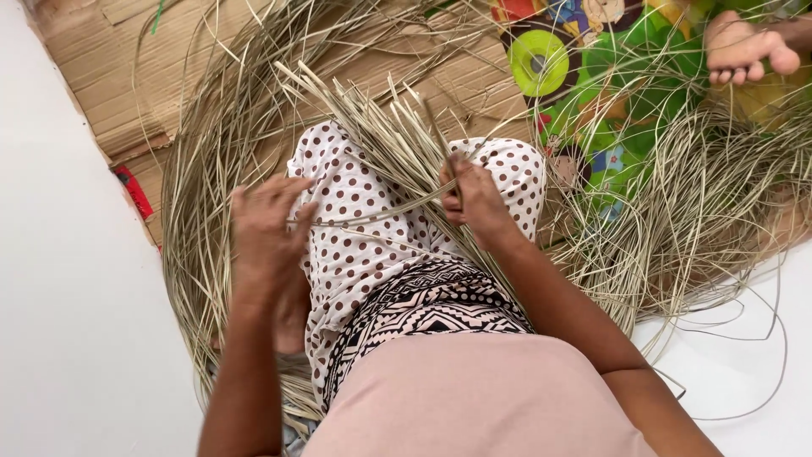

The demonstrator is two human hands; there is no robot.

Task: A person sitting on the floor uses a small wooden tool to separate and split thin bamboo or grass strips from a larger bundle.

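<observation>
A strip (372, 216) stretched taut between both hands: left hand (266, 233) pinched one end, right hand (474, 199) gripped the other beside the bundle (381, 135).

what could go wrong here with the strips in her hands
The thin strip stretched between the left hand and right hand might snap or slip if pulled hard. Loose strands heaped all around could tangle with the bundle on the lap. Another person's foot rests near the heap and might catch strands.
</observation>
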